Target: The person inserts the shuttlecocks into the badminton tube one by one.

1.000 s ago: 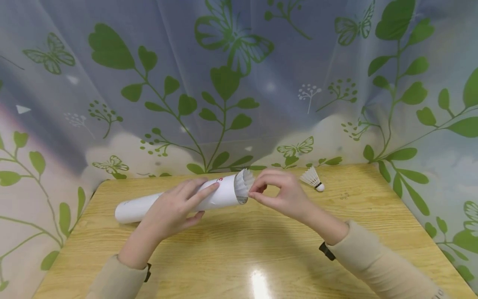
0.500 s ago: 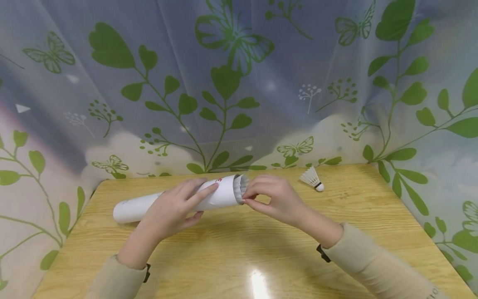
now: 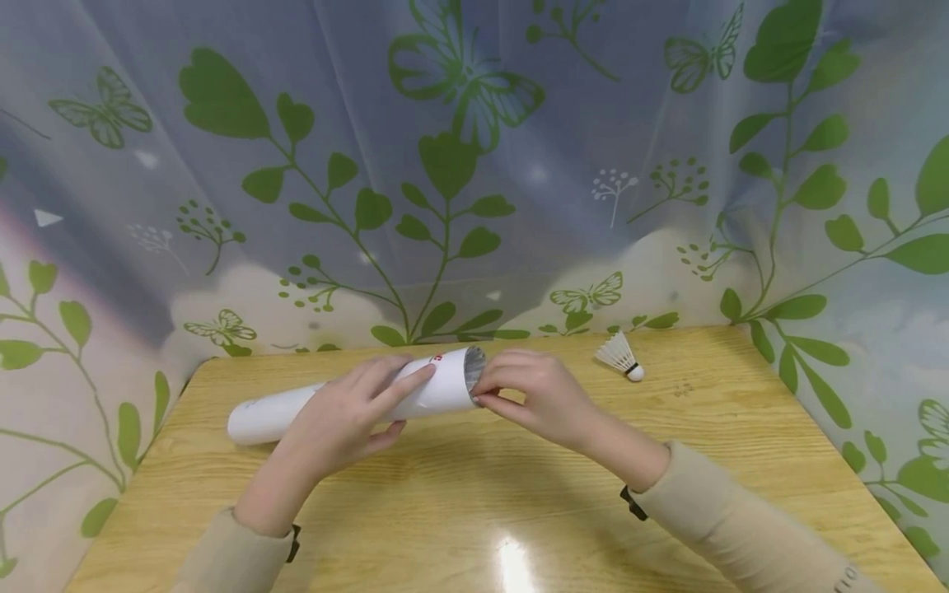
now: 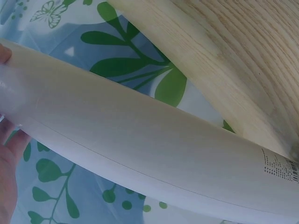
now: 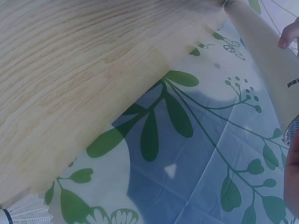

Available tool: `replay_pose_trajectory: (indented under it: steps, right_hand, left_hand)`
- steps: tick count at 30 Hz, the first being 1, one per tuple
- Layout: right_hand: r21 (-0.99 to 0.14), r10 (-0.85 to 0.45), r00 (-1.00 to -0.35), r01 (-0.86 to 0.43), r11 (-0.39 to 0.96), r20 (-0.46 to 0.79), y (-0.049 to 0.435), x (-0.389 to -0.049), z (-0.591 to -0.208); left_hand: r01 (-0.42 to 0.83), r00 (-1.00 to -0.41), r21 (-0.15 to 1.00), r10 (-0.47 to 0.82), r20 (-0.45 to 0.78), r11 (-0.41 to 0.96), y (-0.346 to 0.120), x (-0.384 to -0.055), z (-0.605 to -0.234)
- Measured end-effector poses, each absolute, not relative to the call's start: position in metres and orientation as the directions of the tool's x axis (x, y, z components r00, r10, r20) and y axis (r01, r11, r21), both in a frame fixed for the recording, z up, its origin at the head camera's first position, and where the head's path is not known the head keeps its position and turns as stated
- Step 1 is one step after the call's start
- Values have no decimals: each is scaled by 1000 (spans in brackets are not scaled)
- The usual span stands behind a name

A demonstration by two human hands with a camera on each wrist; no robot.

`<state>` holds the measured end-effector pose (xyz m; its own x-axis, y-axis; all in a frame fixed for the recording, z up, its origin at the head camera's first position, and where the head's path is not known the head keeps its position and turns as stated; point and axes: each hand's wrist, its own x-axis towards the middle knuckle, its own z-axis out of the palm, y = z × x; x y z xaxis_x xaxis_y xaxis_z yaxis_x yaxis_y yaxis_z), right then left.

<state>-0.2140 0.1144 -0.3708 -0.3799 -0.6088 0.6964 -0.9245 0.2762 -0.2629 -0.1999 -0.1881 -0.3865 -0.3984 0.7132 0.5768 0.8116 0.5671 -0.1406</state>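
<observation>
A long white shuttlecock tube lies slantwise on the table, its mouth turned right. My left hand grips it from above, with the thumb on the near side. At the mouth, the thumb and index finger of my right hand pinch together at the rim. A feather shuttlecock sits just inside there, mostly hidden by the tube wall and fingers. In the left wrist view the tube crosses the frame, printed text near one end. The right wrist view catches the tube mouth beside my right hand at the edge.
Another shuttlecock lies on its side to the right of my right hand, cork toward me. The wooden table ends at the back against a curtain printed with leaves and butterflies.
My right hand has shifted left toward the tube mouth. The shuttlecock feathers that stuck out of the tube have slid inside it. My left hand has stayed in place.
</observation>
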Motion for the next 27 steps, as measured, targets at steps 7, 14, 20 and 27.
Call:
replay_pose_trajectory:
  steps: [7,14,20,27]
  right_hand:
    - [-259,-622,-393,-919,299,677,113,-213,-370]
    - [-306,-635,-417,-909,283,650,117,-214,-367]
    - [-321,-636,-410,-911,257,654,123,-217,-366]
    - [-337,-619,-448,-894,296,645,136,-222,-365]
  left_hand:
    - [818,-388,-140,714,583,558,-186,-200,-388]
    - [817,-396,-135,714,577,561,-186,-199,-388]
    - [815,-401,-132,714,574,564,-187,-200,-387]
    - [812,-409,-130,712,570,570,-188,-201,-388]
